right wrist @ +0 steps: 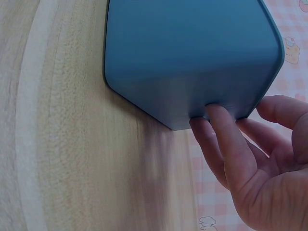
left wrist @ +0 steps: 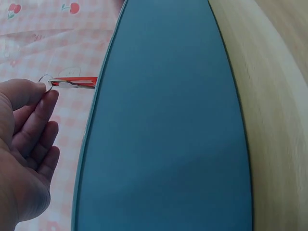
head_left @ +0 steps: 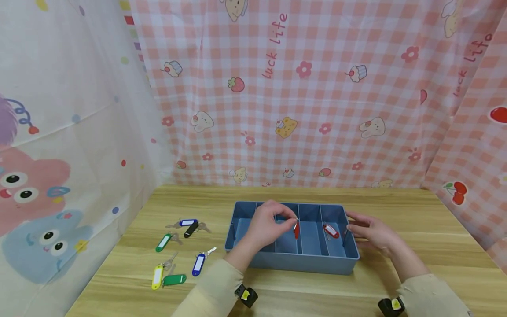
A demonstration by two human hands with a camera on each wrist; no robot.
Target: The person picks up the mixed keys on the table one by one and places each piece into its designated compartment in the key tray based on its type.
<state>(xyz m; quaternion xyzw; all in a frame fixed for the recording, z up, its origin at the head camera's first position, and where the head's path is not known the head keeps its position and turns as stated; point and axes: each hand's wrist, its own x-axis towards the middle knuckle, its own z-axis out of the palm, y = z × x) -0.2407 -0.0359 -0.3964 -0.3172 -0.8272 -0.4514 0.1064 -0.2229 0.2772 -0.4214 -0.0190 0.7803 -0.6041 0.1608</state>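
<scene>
A blue-grey divided box (head_left: 303, 262) stands on the table. My left hand (head_left: 266, 224) is over its middle compartments, thumb and fingertip pinching the metal ring of a red key tag (head_left: 296, 230). In the left wrist view, the red key tag (left wrist: 77, 80) sticks out sideways from the ring, its far end hidden behind the box wall. Another red key tag (head_left: 331, 231) with a white label lies in the rightmost compartment. My right hand (head_left: 372, 232) rests against the box's right end; in the right wrist view its extended fingers (right wrist: 226, 139) touch the outer wall.
Left of the box lie several tagged keys: a blue tag (head_left: 188, 223), a black tag (head_left: 191, 229), a green tag (head_left: 163, 242), a yellow tag (head_left: 157, 277), a second green tag (head_left: 174, 280) and another blue tag (head_left: 199, 264). A checked curtain (head_left: 285, 101) hangs behind the table (head_left: 317, 293).
</scene>
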